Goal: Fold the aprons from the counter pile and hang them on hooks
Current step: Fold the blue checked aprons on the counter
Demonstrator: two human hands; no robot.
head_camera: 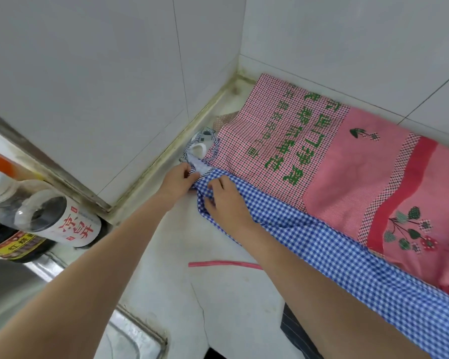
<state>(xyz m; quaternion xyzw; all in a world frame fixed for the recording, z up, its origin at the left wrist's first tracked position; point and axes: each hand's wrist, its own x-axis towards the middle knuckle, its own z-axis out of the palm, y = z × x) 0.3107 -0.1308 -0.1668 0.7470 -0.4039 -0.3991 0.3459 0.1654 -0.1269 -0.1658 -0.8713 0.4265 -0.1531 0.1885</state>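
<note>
Blue gingham apron (pixel 347 257) lies folded in a long strip on the bench (pixel 171 255), stretching away right of both grips. Left hand (pixel 178 181), arm extended, pinches its striped neck band (pixel 200 164). Right hand (pixel 224 200), knuckles up, curls its fingers into the strip's top end, just beside. Pink apron (pixel 322 156) lies beyond.
</note>
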